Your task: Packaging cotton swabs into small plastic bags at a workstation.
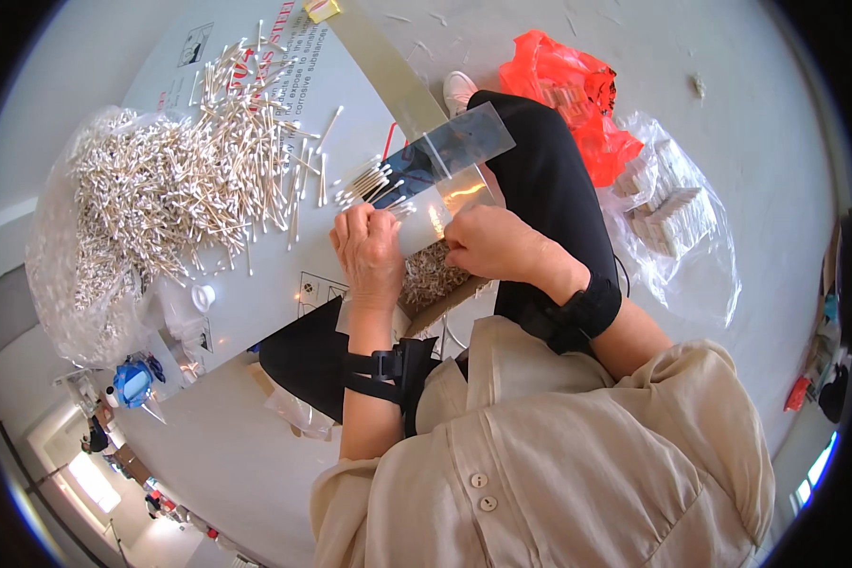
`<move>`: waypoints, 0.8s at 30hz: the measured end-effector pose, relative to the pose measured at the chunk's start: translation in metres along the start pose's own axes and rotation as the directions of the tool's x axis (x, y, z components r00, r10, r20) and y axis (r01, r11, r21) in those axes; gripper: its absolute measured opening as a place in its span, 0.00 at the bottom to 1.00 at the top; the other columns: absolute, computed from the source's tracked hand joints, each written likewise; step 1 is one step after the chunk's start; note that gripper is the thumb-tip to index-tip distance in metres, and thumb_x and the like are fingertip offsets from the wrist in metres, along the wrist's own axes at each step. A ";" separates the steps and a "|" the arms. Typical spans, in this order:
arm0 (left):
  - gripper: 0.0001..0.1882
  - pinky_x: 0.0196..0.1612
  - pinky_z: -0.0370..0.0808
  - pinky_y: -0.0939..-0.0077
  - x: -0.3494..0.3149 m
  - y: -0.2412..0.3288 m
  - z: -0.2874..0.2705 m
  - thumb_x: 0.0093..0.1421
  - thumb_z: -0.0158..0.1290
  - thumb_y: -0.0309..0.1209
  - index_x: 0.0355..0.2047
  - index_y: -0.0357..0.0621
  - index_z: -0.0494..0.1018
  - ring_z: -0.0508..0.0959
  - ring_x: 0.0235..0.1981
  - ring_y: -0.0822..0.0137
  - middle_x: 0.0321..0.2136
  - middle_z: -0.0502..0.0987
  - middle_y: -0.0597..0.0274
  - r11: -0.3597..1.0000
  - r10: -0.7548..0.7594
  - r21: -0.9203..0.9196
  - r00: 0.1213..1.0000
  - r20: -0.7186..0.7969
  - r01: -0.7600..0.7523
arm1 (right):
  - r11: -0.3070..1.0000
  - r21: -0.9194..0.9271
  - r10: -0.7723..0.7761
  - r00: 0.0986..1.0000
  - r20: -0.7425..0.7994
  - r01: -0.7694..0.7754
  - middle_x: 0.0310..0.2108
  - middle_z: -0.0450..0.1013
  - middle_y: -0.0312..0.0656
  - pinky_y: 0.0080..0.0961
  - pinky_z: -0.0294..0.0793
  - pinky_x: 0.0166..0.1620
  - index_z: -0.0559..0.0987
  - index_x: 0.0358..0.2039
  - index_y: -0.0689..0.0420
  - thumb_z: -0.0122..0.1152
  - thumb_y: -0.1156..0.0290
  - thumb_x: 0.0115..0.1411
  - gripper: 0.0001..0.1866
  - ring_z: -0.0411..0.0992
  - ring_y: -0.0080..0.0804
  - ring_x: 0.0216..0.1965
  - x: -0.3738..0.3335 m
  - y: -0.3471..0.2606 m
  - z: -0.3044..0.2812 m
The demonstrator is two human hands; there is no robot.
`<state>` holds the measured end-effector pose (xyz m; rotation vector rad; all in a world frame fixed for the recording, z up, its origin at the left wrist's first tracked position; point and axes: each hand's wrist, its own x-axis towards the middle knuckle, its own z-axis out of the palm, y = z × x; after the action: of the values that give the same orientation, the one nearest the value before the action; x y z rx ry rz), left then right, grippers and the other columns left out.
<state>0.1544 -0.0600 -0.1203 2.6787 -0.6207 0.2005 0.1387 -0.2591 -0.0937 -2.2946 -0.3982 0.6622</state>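
Observation:
My left hand (367, 248) has its fingers curled together at the table's edge, with a few white cotton swab tips (402, 207) showing beside its thumb. A clear plastic bag (464, 189) lies next to it, and my right hand (497, 244) pinches its near edge with closed fingers. Just beyond my left hand, a small bunch of cotton swabs (367, 180) rests on the table, beside a clear flat plastic strip (469, 137). Below both hands, an open cardboard box (447, 301) full of cotton swabs sits at my lap. My fingertips are partly hidden.
A large heap of loose cotton swabs (175, 185) spills from a clear bag on the table (350, 104) at left. A small white plastic container (202, 298) stands near it. On the floor at right lie a red plastic bag (549, 71) and a clear bag of white packs (672, 213).

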 end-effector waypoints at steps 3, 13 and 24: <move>0.10 0.51 0.65 0.57 0.003 -0.004 0.001 0.55 0.57 0.30 0.37 0.43 0.73 0.70 0.48 0.53 0.42 0.71 0.56 0.995 -0.096 -0.003 0.992 -0.082 0.097 | 0.975 0.222 0.050 0.959 -0.278 0.014 0.25 0.77 0.50 0.36 0.76 0.36 0.81 0.28 0.63 0.60 0.73 0.52 0.06 0.76 0.47 0.30 0.009 0.005 0.008; 0.35 0.70 0.44 0.57 0.014 -0.026 0.016 0.67 0.45 0.41 0.68 0.35 0.49 0.51 0.69 0.55 0.68 0.50 0.45 0.593 -0.444 -0.788 0.883 -0.152 0.162 | 0.470 0.708 0.253 0.689 -0.680 0.527 0.57 0.66 0.44 0.25 0.60 0.61 0.71 0.56 0.63 0.48 0.67 0.70 0.18 0.63 0.30 0.59 0.075 -0.005 0.045; 0.32 0.70 0.46 0.60 0.025 -0.018 0.036 0.70 0.40 0.42 0.66 0.33 0.49 0.51 0.69 0.56 0.67 0.52 0.45 0.201 -0.621 -0.979 0.769 -0.150 -0.029 | 0.638 0.567 0.138 0.647 -0.750 0.521 0.62 0.63 0.42 0.25 0.59 0.62 0.69 0.59 0.62 0.44 0.67 0.71 0.20 0.62 0.27 0.58 0.101 -0.008 0.050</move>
<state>0.1865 -0.0693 -0.1538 1.3021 0.0939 0.3014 0.1925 -0.1802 -0.1536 -1.4462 0.0376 -0.2826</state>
